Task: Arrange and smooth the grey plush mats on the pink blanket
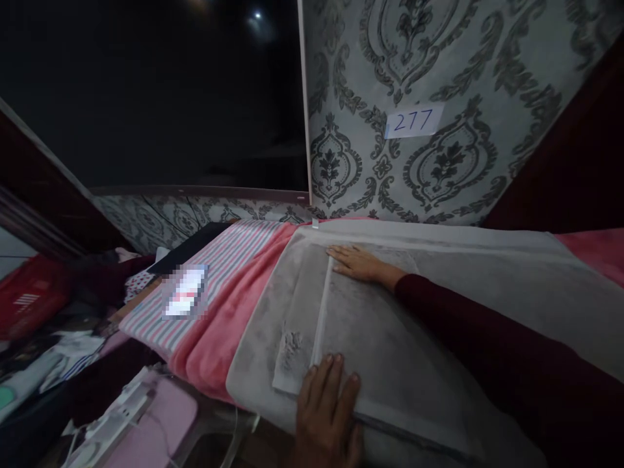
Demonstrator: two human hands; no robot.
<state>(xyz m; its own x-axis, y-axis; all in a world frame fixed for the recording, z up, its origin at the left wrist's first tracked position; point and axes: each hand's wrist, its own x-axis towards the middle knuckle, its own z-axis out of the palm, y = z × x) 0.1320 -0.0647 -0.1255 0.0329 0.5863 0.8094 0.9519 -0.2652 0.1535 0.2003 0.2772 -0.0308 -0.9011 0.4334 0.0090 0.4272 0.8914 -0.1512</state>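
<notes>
A folded grey cloth (390, 325) lies on a pink blanket (219, 338). The left hand (327, 409) presses flat on the cloth's near edge, fingers together; the right hand (358, 263) lies flat at its far edge, fingers apparently together in the dim light.

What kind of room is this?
Probably a home ironing or laundry corner: patterned wallpaper, a padded board draped in pink cloth, and grey fabric pressed flat under both hands.
</notes>
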